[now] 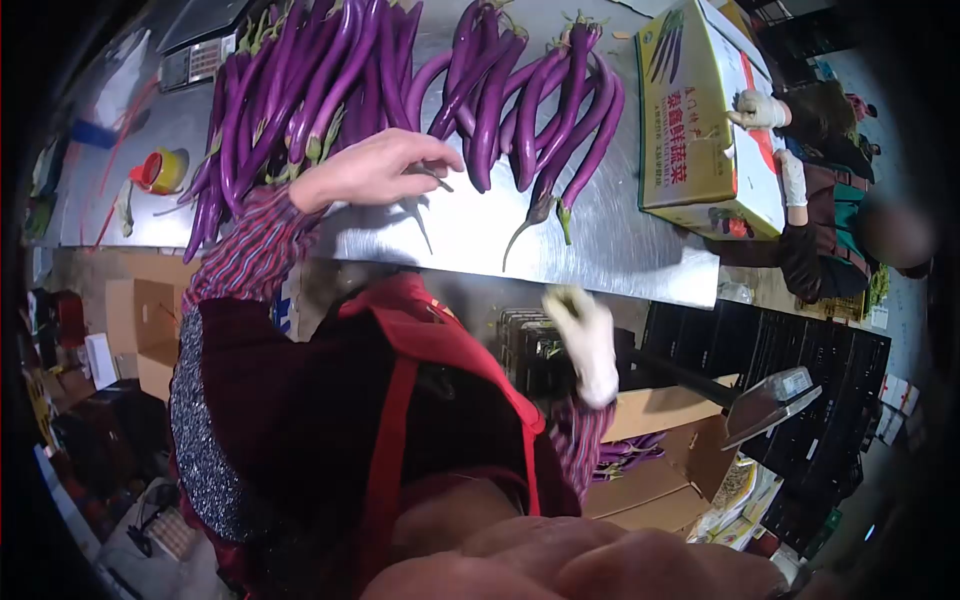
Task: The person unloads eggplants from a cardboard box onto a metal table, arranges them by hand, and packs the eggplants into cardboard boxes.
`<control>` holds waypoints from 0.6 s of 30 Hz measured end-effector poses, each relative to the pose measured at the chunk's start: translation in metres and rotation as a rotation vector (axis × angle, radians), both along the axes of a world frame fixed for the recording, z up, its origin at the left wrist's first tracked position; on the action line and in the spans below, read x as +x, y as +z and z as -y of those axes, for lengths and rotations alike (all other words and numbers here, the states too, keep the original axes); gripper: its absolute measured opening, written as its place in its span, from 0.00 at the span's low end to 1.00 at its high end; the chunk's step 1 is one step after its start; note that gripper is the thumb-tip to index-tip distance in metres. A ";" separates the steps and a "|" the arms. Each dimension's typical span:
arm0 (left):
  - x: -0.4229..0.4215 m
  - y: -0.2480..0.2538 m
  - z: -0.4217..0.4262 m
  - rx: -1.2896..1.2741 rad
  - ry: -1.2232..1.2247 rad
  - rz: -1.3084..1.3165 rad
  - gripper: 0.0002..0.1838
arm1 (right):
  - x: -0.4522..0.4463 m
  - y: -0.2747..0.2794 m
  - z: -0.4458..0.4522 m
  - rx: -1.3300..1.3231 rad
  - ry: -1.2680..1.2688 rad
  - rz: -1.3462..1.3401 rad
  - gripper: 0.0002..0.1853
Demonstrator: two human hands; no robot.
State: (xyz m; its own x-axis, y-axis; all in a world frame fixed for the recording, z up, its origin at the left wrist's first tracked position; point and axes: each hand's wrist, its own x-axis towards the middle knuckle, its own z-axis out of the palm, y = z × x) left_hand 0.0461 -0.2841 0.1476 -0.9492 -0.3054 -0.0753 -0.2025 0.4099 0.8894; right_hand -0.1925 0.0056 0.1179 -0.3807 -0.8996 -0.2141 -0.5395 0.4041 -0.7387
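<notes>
My left hand is bare and hovers over the metal table, beside the lower ends of a large heap of long purple eggplants. Its fingers are loosely curved and apart, with nothing clearly held. A smaller bunch of eggplants lies to the right of these fingers, several with their stems toward the near edge. Lower down, my right hand, in a white glove with yellowish fingertips, hangs off the table's near edge. Its fingers extend upward, slightly bent, and no object shows in them.
A printed carton stands at the table's right end, touched by a co-worker's gloved hands. A scale and a yellow-red tape roll are at left. Below right sit an open cardboard box with eggplants and black crates.
</notes>
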 end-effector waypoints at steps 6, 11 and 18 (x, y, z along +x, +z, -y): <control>0.024 0.060 0.023 -0.661 -0.166 -0.305 0.20 | -0.008 -0.055 0.181 -0.214 -0.068 -0.162 0.18; 0.014 0.110 0.010 -0.634 -0.098 -0.953 0.16 | -0.024 -0.102 0.255 0.000 -0.192 -0.489 0.22; 0.023 0.133 0.009 -0.701 -0.056 -1.079 0.14 | -0.029 -0.114 0.282 -0.038 -0.344 -0.104 0.20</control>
